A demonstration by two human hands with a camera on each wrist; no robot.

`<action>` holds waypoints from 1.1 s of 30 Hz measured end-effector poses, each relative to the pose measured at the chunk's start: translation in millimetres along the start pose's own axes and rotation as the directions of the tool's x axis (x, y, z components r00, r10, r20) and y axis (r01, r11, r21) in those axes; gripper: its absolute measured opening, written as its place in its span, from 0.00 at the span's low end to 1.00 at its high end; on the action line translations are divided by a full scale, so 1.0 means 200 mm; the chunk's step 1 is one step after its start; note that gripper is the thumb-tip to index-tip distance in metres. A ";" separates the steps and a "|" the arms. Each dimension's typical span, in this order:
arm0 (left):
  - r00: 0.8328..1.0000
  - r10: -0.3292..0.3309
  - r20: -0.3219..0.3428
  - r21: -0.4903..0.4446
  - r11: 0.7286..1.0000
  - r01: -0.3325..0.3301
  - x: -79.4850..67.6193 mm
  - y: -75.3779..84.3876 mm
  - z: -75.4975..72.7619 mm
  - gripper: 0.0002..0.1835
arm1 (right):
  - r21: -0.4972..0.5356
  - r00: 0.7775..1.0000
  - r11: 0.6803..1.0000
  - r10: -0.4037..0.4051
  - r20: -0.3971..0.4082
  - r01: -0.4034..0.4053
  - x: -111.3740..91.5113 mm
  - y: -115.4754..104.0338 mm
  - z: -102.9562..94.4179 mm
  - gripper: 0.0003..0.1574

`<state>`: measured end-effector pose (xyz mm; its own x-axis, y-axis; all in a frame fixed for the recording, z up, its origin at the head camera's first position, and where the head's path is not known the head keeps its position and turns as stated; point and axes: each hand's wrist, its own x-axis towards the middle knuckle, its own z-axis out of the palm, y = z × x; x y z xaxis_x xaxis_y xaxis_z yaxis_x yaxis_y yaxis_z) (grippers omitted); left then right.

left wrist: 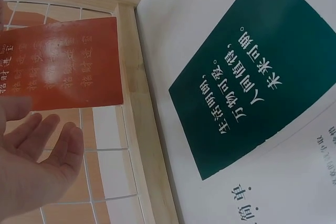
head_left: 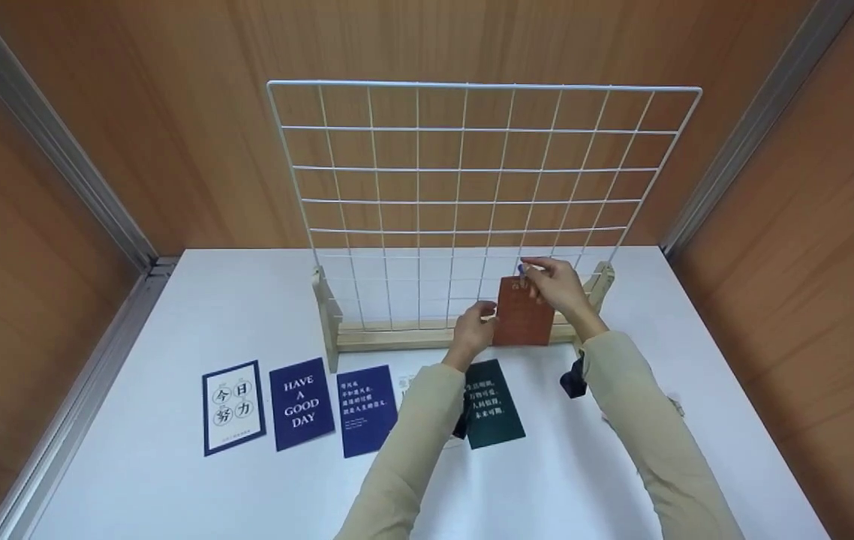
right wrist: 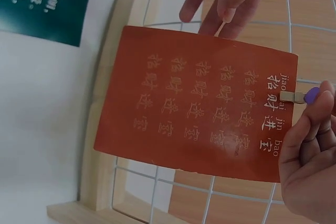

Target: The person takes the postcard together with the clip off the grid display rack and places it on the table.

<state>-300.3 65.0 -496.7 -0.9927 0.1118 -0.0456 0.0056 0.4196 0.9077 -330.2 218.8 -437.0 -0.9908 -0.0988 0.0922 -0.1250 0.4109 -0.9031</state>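
A red card (head_left: 524,319) with rows of Chinese characters hangs upright against the lower right of a white wire grid (head_left: 418,169). On its top edge sits a small wooden clothespin (right wrist: 292,97) with a purple round end. My right hand (head_left: 560,291) pinches that purple end between thumb and finger. Beside the card's left edge is my left hand (head_left: 472,331), its fingers loosely bent; in the left wrist view the thumb and fingers hold nothing. Whether a left fingertip touches the card's edge, I cannot tell.
A wooden base (head_left: 397,341) carries the grid. In front lie a white card with blue border (head_left: 234,409), two blue cards (head_left: 302,405) (head_left: 365,412) and a dark green card (head_left: 496,405). My left sleeve partly covers a white card (left wrist: 299,182). Wooden walls (head_left: 59,187) enclose the table.
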 end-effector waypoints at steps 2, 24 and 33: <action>1.000 0.006 -0.006 0.004 1.000 -0.006 0.00 0.00 0.00 0.16 | 0.000 1.000 1.000 -0.005 0.001 0.005 0.00 0.00 0.01 0.21; 0.997 0.011 -0.074 0.084 0.996 -0.005 0.00 0.01 0.02 0.09 | -0.035 0.999 0.999 -0.001 -0.052 0.000 0.01 0.01 0.03 0.16; 0.994 -0.009 -0.110 0.099 0.995 0.020 0.00 0.01 0.04 0.07 | -0.078 0.994 0.997 0.004 -0.107 -0.013 0.01 0.02 0.03 0.16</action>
<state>-299.0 72.1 -498.6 -0.9999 0.0087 -0.0078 -0.0023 0.5086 0.8610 -331.6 214.2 -442.7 -0.9912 0.0005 0.1327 -0.1161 0.4815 -0.8687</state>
